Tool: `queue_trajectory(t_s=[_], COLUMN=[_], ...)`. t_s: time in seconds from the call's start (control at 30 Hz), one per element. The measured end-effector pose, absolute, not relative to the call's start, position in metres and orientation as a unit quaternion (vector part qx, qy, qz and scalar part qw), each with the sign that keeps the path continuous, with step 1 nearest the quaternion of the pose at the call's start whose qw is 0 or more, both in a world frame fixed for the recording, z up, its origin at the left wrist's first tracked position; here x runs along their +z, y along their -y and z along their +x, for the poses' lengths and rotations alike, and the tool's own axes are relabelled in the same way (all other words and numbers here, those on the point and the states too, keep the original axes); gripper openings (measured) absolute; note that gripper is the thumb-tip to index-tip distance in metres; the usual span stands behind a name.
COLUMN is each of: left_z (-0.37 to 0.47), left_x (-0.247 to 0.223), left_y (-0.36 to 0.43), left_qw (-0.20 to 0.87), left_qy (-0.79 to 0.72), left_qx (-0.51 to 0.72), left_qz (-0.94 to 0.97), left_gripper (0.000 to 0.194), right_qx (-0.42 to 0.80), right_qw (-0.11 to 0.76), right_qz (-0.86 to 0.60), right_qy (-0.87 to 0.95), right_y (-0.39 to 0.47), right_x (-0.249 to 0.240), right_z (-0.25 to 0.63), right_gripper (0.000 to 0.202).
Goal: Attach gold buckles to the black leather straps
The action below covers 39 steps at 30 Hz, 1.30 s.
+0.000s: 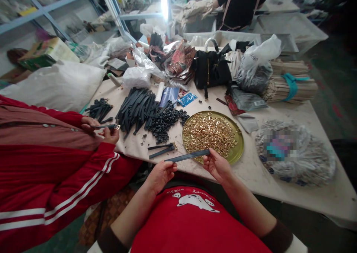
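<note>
Black strap [188,156], no buckle visible, is pinched between left hand [161,175] and right hand [219,166], lower centre, near buckled straps [163,151].

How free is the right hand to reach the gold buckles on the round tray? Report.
Likely yes: the right hand is at the near side of the round tray, with the gold buckles heaped openly beyond. Its pinch on the black strap would probably have to release first.
</note>
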<state>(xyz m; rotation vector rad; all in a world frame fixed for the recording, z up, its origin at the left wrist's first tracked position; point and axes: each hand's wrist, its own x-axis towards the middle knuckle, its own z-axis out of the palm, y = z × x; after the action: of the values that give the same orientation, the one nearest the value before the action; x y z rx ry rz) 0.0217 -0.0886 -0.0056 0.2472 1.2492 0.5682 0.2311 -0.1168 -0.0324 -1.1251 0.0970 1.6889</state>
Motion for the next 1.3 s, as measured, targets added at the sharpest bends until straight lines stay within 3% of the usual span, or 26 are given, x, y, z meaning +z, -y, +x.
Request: queue_trajectory(t_s=[0.1,0.23,0.37,0.5,0.7,0.83,0.93,1.07,1.17,1.3], left_z=[0.021,0.014,-0.003,-0.017,-0.010,-0.012,-0.025,-0.044,-0.046,-0.030], left_x=[-0.010,-0.016,-0.014,0.000,0.007,0.006,0.014,0.029,0.028,0.001], left_y=[0.091,0.092,0.091,0.085,0.066,0.051,0.036,0.008,-0.010,-0.019], left_qw=[0.734,0.640,0.585,0.695,0.887,0.921,0.920,0.911,0.888,0.845], left_qy=[-0.600,-0.592,-0.540,-0.491,-0.335,-0.264,-0.283,-0.333,-0.391,-0.409], left_qx=[0.271,0.310,0.283,0.181,0.063,0.038,0.083,0.092,0.081,-0.025], left_qz=[0.167,0.380,0.535,0.493,0.312,0.285,0.260,0.227,0.229,0.345], left_gripper=[0.011,0.013,0.012,0.014,0.045,0.052,0.054,0.070,0.062,0.033], right_qx=[0.707,0.701,0.665,0.623,0.637,0.657,0.653,0.649,0.654,0.660], right_qw=[0.529,0.534,0.520,0.494,0.428,0.411,0.421,0.442,0.435,0.384], right_qz=[-0.469,-0.472,-0.524,-0.565,-0.563,-0.534,-0.544,-0.545,-0.533,-0.513], right_qy=[-0.025,-0.004,0.110,0.222,0.307,0.338,0.319,0.295,0.314,0.393], right_y=[0.118,0.119,0.120,0.118,0.103,0.087,0.073,0.052,0.034,0.013], right_x=[-0.033,-0.033,-0.034,-0.038,-0.037,-0.035,-0.037,-0.042,-0.042,-0.045], right_z=[0.230,0.230,0.235,0.241,0.223,0.206,0.202,0.200,0.192,0.166], right_gripper=[0.023,0.023,0.028,0.031,0.033,0.031,0.028,0.025,0.022,0.016])
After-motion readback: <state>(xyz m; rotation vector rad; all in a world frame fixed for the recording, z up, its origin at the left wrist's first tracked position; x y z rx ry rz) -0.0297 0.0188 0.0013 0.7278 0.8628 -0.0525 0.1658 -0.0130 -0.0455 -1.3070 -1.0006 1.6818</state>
